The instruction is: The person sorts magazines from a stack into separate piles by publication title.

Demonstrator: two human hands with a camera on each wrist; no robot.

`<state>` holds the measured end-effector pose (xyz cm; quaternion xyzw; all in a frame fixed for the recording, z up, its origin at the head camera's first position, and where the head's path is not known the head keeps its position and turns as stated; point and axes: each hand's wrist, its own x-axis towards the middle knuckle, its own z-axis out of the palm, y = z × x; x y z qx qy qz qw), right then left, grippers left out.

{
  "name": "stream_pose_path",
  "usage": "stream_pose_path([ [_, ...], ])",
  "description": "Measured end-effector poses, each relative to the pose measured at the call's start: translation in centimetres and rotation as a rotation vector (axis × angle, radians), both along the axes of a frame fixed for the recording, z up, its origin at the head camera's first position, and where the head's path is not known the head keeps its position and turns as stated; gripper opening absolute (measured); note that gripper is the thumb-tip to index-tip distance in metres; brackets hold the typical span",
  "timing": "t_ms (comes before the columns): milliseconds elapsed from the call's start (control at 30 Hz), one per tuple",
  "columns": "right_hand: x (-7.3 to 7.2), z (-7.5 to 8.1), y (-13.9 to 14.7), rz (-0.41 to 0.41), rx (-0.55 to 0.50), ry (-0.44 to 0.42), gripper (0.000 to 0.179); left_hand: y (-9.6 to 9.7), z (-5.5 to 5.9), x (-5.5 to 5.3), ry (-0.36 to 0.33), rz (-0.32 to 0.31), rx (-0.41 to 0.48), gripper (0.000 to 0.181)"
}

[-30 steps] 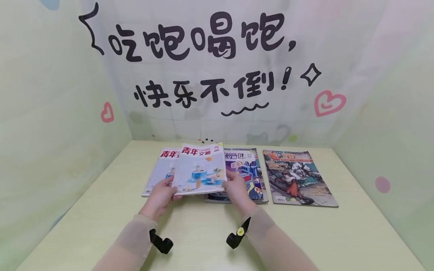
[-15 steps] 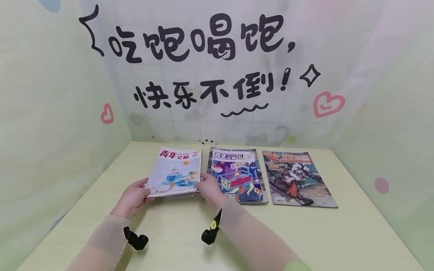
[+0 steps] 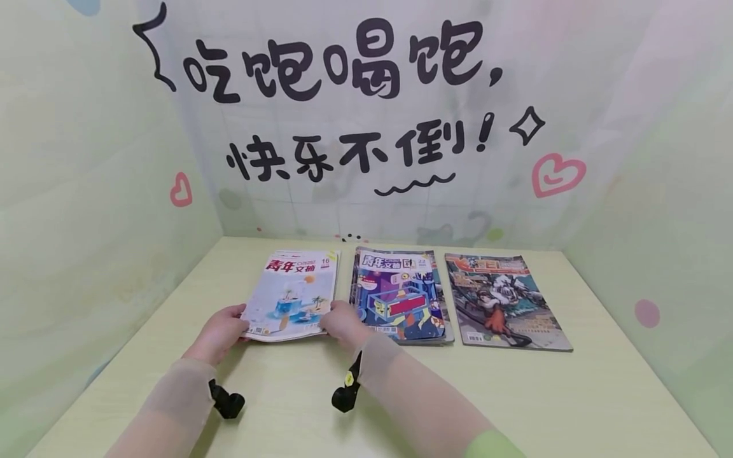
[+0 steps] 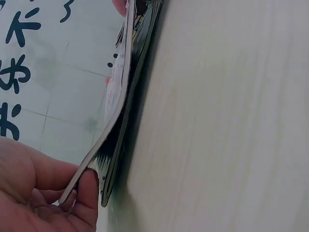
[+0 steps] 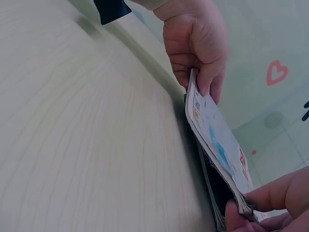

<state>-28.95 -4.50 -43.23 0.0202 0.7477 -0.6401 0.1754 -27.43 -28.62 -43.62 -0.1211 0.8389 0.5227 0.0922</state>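
A white-covered magazine [image 3: 294, 296] with blue island art lies over the left pile, its front edge raised. My left hand [image 3: 219, 332] pinches its front left corner between thumb and fingers. At the front right corner, my right hand [image 3: 345, 323] grips the same magazine. In the left wrist view, a dark gap separates the held magazine from a lower magazine [image 4: 110, 186] resting on the table. The right wrist view shows both hands at the two corners, with the held magazine's cover [image 5: 217, 130] tilted.
To the right stands a pile topped by a purple magazine [image 3: 401, 302]. Farther right, a magazine with a red-clad figure [image 3: 504, 305] lies flat. A printed cloth wall [image 3: 366, 210] closes off the back of the pale table [image 3: 298, 407].
Both hands have carried the white magazine leftward from between the piles onto the left pile. In the last half second it has slid slightly toward the front, and the purple magazine is uncovered.
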Motion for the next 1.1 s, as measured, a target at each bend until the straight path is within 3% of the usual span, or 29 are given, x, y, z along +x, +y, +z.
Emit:
stream_pose_path([
  [200,0.0,0.5,-0.3,0.019,0.023,-0.038,0.052,-0.2,-0.1,-0.3,-0.014,-0.013,-0.115,0.060],
  [367,-0.3,0.7,-0.5,0.052,0.160,-0.042,0.046,-0.6,-0.4,-0.7,-0.018,-0.011,-0.170,0.061],
  [533,-0.6,1.0,-0.1,0.170,0.401,0.082,0.012,-0.8,-0.4,-0.8,-0.030,-0.019,-0.231,0.062],
  [633,-0.5,1.5,0.8,0.216,0.493,0.133,0.015,-0.3,0.1,-0.6,-0.023,-0.020,-0.330,0.062],
  [733,-0.4,1.9,2.1,0.232,0.473,0.138,0.019,1.1,1.0,-0.5,0.026,-0.031,-0.421,0.061],
  [800,-0.3,2.1,3.2,0.226,0.434,0.137,0.023,2.6,1.5,-0.5,0.081,-0.054,-0.433,0.058],
  [967,-0.2,2.1,6.4,0.197,0.383,0.197,0.031,7.2,2.0,-0.5,0.206,-0.133,-0.329,0.050],
  [1100,0.0,1.6,9.1,0.131,0.353,0.217,0.033,11.1,1.5,-0.3,0.225,-0.175,-0.275,0.045],
])
